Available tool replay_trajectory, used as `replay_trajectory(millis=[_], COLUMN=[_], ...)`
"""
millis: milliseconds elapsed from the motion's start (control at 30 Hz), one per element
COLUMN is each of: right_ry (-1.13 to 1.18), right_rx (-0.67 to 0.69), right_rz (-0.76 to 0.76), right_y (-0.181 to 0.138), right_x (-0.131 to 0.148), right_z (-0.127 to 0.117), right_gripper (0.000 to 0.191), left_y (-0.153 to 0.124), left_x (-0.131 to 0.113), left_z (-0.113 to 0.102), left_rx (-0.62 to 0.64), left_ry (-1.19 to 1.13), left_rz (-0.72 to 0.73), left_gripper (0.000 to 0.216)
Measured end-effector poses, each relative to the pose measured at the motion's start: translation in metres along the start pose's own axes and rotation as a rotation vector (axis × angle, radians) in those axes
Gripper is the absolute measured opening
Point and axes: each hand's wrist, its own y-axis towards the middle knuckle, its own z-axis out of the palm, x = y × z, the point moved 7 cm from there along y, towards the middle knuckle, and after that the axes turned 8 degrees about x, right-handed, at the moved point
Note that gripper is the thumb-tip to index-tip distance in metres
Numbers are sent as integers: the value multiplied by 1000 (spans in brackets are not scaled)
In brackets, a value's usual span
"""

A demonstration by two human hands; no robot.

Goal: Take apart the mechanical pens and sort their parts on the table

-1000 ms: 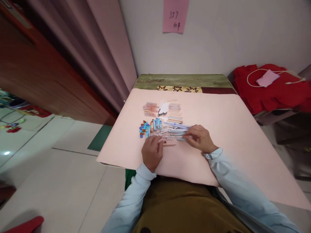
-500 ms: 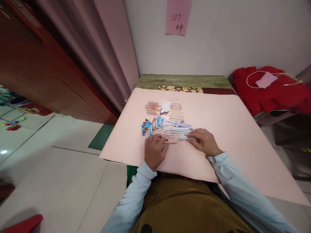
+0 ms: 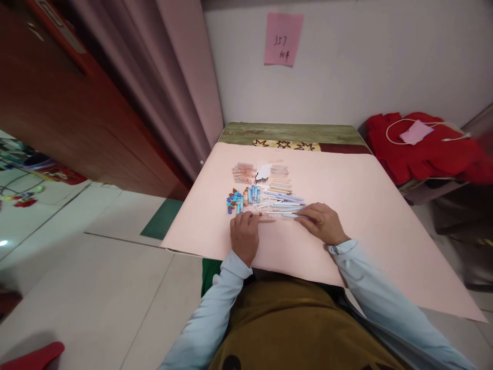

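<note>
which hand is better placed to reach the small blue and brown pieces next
Probably the left hand: it is close to the small blue and brown pieces, while the right hand is farther off, by the pale sticks.

2 hands, near centre frame, a small gap between. Left hand [image 3: 245, 237]: back up, fingers curled over. Right hand [image 3: 321, 223]: thumb and fingertips pinched, pointing frame left. Left forearm [image 3: 210, 316] rises from bottom edge; right forearm [image 3: 389, 295] slants up from lower right.
</note>
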Motion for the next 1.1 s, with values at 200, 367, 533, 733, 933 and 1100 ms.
replay_trajectory(millis=[200, 367, 533, 733, 933, 1100], right_ry=[-32, -19, -52, -58, -52, -59], right_rx=[8, -19, -59, -86, -64, -43], right_rz=[-37, -53, -100, -130, -101, -84], right_y=[0, 0, -2, -3, -2, -1], right_x=[3, 5, 8, 10, 8, 7], right_z=[2, -1, -5, -6, -6, -5], right_gripper=[31, 27, 22, 19, 21, 19], left_y=[-1, -3, -4, -6, -2, 0], left_x=[-1, 6, 28, 26, 6, 0], left_z=[-2, -5, -11, -14, -5, 2], left_rx=[-2, -42, -182, -220, -45, 17], left_ry=[-40, -117, -284, -290, -186, -147], left_rz=[28, -14, -158, -138, 32, 76], left_gripper=[19, 10, 10, 5, 15, 9])
